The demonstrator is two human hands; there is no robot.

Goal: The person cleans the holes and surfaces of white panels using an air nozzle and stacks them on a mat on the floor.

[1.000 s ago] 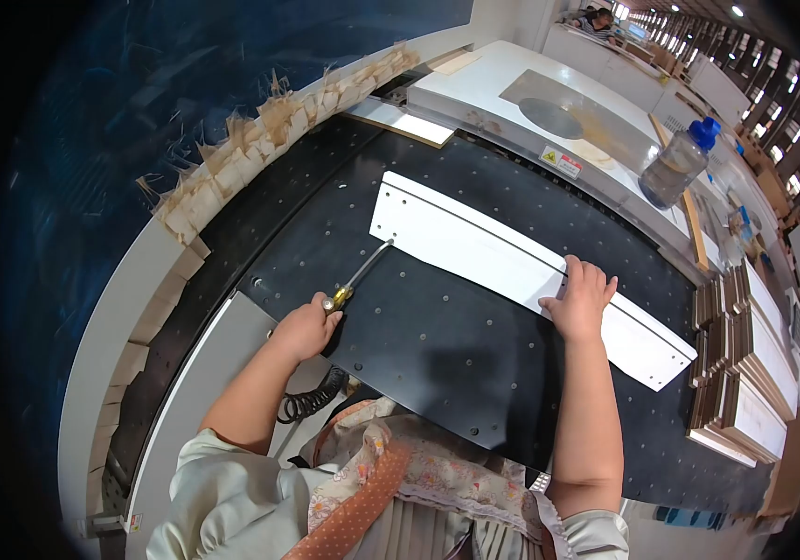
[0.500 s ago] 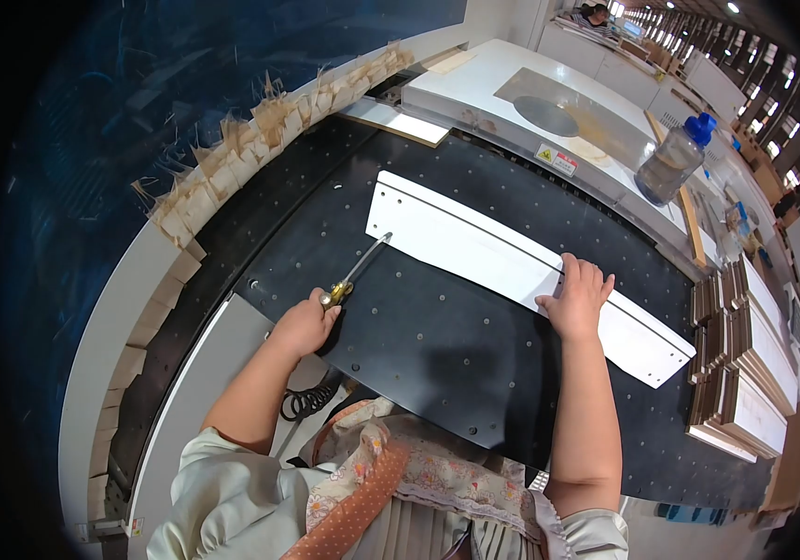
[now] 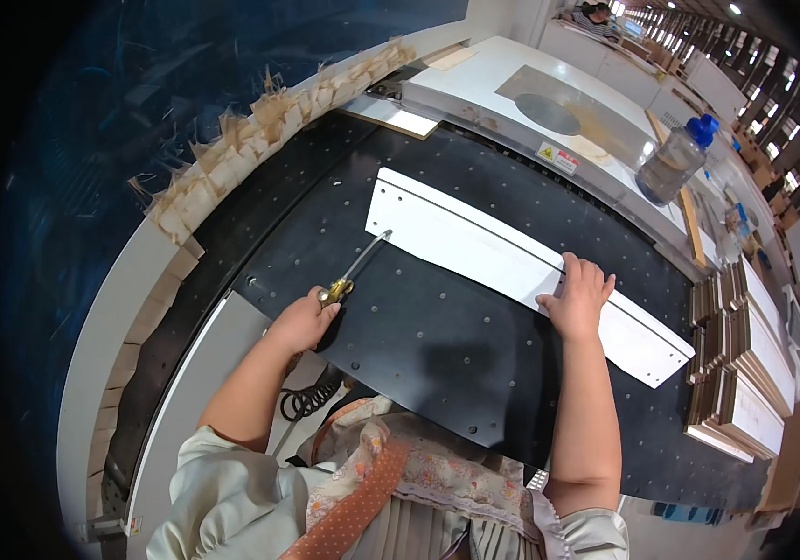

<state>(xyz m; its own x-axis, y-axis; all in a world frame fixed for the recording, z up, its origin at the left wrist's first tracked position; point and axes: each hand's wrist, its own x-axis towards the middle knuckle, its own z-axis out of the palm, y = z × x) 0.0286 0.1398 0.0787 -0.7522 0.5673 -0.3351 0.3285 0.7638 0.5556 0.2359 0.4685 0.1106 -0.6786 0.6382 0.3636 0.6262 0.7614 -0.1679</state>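
Observation:
My left hand [image 3: 303,322] is closed round the yellow handle of a screwdriver [image 3: 335,293]. The shaft slants up to the right, its tip at a hole near the left end of a white board [image 3: 474,245]. This long board has a dark groove along its far side and small holes at both ends, and lies slantwise on a black table [image 3: 409,345] dotted with small studs. My right hand [image 3: 579,294] grips the board right of its middle, fingers over the far part and thumb at the near edge.
Stacked white boards [image 3: 745,373] stand at the right. Behind the table, a white machine surface [image 3: 474,79] bears a blue-capped bottle [image 3: 670,163]. Torn paper strips [image 3: 260,131] line the curved edge at left. A coiled black hose [image 3: 306,399] hangs below. A person [image 3: 594,19] is far back.
Over the last second, the view has shifted slightly. The screwdriver tip stays at the same hole, and both hands keep their holds. A strip at the table's far edge has moved slightly left.

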